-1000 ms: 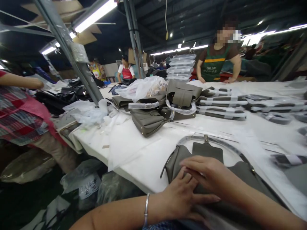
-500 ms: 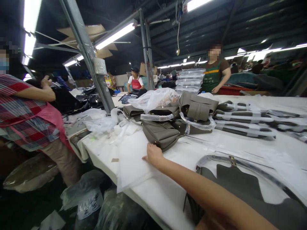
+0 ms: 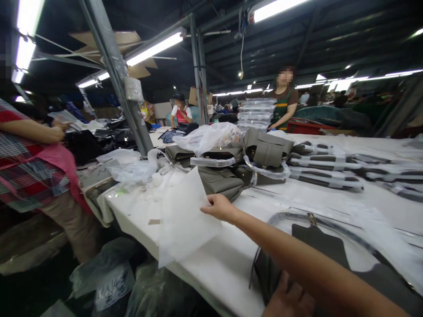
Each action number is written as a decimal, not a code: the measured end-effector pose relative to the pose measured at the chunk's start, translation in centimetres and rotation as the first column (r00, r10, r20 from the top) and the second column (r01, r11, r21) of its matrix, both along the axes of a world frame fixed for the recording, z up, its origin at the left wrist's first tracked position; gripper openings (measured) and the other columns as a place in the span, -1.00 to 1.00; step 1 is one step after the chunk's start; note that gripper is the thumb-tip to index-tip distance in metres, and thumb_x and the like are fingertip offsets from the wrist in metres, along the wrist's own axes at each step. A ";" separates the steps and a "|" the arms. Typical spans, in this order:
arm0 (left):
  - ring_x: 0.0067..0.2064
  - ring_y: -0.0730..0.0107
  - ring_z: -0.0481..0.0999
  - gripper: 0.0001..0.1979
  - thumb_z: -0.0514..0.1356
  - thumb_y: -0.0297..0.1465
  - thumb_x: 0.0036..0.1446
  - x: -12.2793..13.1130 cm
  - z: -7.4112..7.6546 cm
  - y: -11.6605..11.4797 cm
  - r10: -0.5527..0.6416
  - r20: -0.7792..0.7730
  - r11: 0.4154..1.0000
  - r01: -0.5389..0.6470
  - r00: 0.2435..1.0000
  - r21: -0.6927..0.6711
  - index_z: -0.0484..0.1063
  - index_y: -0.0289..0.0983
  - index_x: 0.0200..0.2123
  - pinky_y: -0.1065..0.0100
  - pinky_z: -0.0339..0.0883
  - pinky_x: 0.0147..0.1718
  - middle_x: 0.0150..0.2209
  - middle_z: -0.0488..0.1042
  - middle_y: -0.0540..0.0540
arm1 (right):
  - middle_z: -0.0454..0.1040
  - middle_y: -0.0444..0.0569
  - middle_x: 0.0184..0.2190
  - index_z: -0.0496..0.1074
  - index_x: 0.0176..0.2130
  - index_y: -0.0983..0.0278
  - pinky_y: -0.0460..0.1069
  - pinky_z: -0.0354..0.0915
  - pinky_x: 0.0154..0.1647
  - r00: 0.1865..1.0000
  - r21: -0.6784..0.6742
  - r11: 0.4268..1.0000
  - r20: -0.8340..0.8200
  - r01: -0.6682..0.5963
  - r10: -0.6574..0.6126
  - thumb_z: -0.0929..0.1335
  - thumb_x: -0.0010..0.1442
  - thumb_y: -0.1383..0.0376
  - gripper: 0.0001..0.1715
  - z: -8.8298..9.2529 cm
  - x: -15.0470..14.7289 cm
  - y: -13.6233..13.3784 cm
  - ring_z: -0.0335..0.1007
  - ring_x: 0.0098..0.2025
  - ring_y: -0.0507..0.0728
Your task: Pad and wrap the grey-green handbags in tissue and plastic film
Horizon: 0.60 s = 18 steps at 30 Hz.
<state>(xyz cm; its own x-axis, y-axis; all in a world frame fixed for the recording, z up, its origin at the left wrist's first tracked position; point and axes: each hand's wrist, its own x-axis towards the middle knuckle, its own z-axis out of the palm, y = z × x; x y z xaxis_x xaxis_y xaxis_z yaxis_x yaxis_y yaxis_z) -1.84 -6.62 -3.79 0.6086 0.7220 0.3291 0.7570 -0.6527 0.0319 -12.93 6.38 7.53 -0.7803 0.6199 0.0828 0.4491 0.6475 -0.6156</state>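
My right hand (image 3: pixel 220 208) reaches across the white-covered table and pinches the right edge of a thin, translucent white sheet (image 3: pixel 185 220). The sheet is partly lifted, with its top corner in front of a folded grey bag (image 3: pixel 221 182). In the lower right lies a large grey bag (image 3: pixel 317 242) with a wrapped, curved handle. My left hand (image 3: pixel 289 297) is at the bottom edge, partly under my right forearm, its fingers curled on the grey bag.
Grey bags with wrapped handles and a clear plastic bag (image 3: pixel 211 136) are piled mid-table. Wrapped pieces (image 3: pixel 327 176) lie at right. A slanted metal post (image 3: pixel 122 79) rises at left. A person in a checked top (image 3: pixel 36 154) stands left; others are behind the table.
My right hand now has the sheet's edge and has raised it off the table. My left hand shows more at the bottom. The view has shifted slightly, and the person at left holds something pale.
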 end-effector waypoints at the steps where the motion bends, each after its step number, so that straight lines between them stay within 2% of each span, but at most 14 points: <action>1: 0.41 -0.02 -0.04 -0.28 0.01 -0.08 0.33 -0.1 0.2 -0.2 0.003 0.026 1.000 -0.003 1.000 0.012 -0.31 0.02 0.41 -0.02 0.17 0.29 0.44 -0.13 -0.16 | 0.53 -0.11 -0.37 0.54 -0.08 0.33 -0.12 0.23 -0.40 1.000 -0.021 1.000 -0.022 -0.020 0.020 0.39 0.21 0.22 -0.68 1.2 1.8 0.1 0.42 -0.36 0.05; 3: 0.39 -0.07 0.02 -0.30 0.00 -0.06 0.33 -0.4 0.9 -0.9 -0.021 0.093 1.000 0.021 0.995 -0.004 -0.36 0.14 0.39 -0.10 0.17 0.27 0.43 -0.11 -0.22 | 0.48 -0.15 -0.39 0.58 -0.13 0.28 -0.14 0.24 -0.37 0.995 -0.011 0.999 -0.100 -0.031 0.029 0.33 0.23 0.30 -0.74 3.9 6.5 0.1 0.39 -0.36 0.01; 5: 0.40 -0.13 -0.03 -0.27 0.02 0.02 0.29 -0.7 1.7 -1.5 -0.068 0.153 0.991 0.084 0.986 -0.099 -0.32 0.17 0.38 -0.17 0.12 0.27 0.44 -0.12 -0.24 | 0.43 -0.14 -0.39 0.60 -0.11 0.26 -0.11 0.28 -0.24 0.964 0.165 0.986 -0.261 -0.013 0.057 0.33 0.18 0.39 -0.68 6.8 12.3 -0.2 0.39 -0.31 0.02; 6: 0.41 -0.14 -0.07 -0.26 0.03 0.05 0.27 -0.8 2.0 -1.6 -0.056 0.176 0.983 0.085 0.983 -0.161 -0.29 0.18 0.38 -0.20 0.07 0.28 0.45 -0.17 -0.24 | 0.42 -0.14 -0.37 0.60 -0.08 0.22 -0.08 0.29 -0.20 0.954 0.270 0.962 -0.294 0.030 0.053 0.30 0.16 0.43 -0.61 8.2 15.4 -0.6 0.39 -0.30 0.02; 8: 0.41 -0.20 -0.11 -0.24 0.10 0.05 0.23 -0.7 2.2 -1.6 -0.034 0.203 0.973 0.079 0.979 -0.218 -0.23 0.22 0.37 -0.31 -0.02 0.27 0.45 -0.21 -0.24 | 0.43 -0.11 -0.29 0.59 -0.04 0.17 -0.03 0.33 -0.13 0.961 0.483 0.866 -0.278 0.132 0.008 0.28 0.13 0.46 -0.53 10.4 21.4 -1.9 0.40 -0.23 0.05; 10: 0.41 -0.26 -0.12 -0.16 0.23 -0.02 0.17 -0.4 2.2 -1.3 -0.020 0.176 0.966 0.065 0.984 -0.252 -0.21 0.23 0.36 -0.36 -0.05 0.26 0.45 -0.21 -0.27 | 0.45 -0.06 -0.08 0.57 -0.04 0.16 0.06 0.35 -0.05 0.975 0.651 0.733 -0.206 0.198 -0.080 0.28 0.13 0.44 -0.54 11.5 26.7 -3.8 0.39 -0.09 0.14; 12: 0.41 -0.29 -0.09 -0.08 0.33 -0.11 0.11 0.0 2.3 -1.1 -0.020 0.131 0.965 0.053 0.991 -0.257 -0.20 0.22 0.37 -0.38 -0.02 0.24 0.44 -0.16 -0.28 | 0.36 -0.05 0.16 0.55 -0.05 0.18 0.17 0.35 0.04 0.980 0.742 0.646 -0.075 0.179 -0.186 0.30 0.13 0.41 -0.59 11.1 30.8 -6.0 0.35 0.02 0.24; 13: 0.39 -0.29 -0.02 -0.07 0.34 -0.14 0.10 0.2 2.4 -1.1 -0.019 0.116 0.966 0.048 0.993 -0.254 -0.19 0.21 0.37 -0.38 0.01 0.23 0.43 -0.09 -0.28 | 0.31 -0.04 0.24 0.53 -0.05 0.20 0.21 0.35 0.05 0.973 0.754 0.641 0.010 0.143 -0.230 0.31 0.12 0.41 -0.60 10.3 32.4 -7.1 0.33 0.04 0.28; 15: 0.32 -0.22 0.20 -0.11 0.33 -0.14 0.11 0.3 2.7 -1.2 -0.011 0.106 0.965 0.038 0.994 -0.258 -0.14 0.21 0.36 -0.33 0.13 0.19 0.36 0.12 -0.23 | 0.27 0.01 0.28 0.51 -0.05 0.24 0.24 0.36 0.03 0.947 0.721 0.691 0.186 0.050 -0.263 0.32 0.11 0.40 -0.61 7.8 34.5 -8.9 0.32 0.04 0.32; 17: 0.17 -0.11 0.41 -0.19 0.31 -0.15 0.13 0.4 2.9 -1.4 0.005 0.105 0.958 0.025 0.994 -0.284 -0.04 0.19 0.35 -0.21 0.27 0.13 0.22 0.34 -0.18 | 0.32 0.07 0.26 0.49 -0.01 0.29 0.23 0.37 0.01 0.919 0.638 0.770 0.314 -0.017 -0.240 0.30 0.12 0.41 -0.58 4.6 35.6 -10.1 0.32 0.03 0.33; 18: 0.12 -0.08 0.45 -0.22 0.31 -0.17 0.13 0.4 3.0 -1.5 0.009 0.103 0.955 0.023 0.995 -0.296 0.02 0.16 0.34 -0.16 0.32 0.11 0.17 0.40 -0.16 | 0.35 0.08 0.23 0.46 0.03 0.30 0.22 0.37 0.01 0.909 0.590 0.807 0.356 -0.038 -0.217 0.29 0.13 0.41 -0.54 3.1 35.9 -10.4 0.32 0.03 0.32</action>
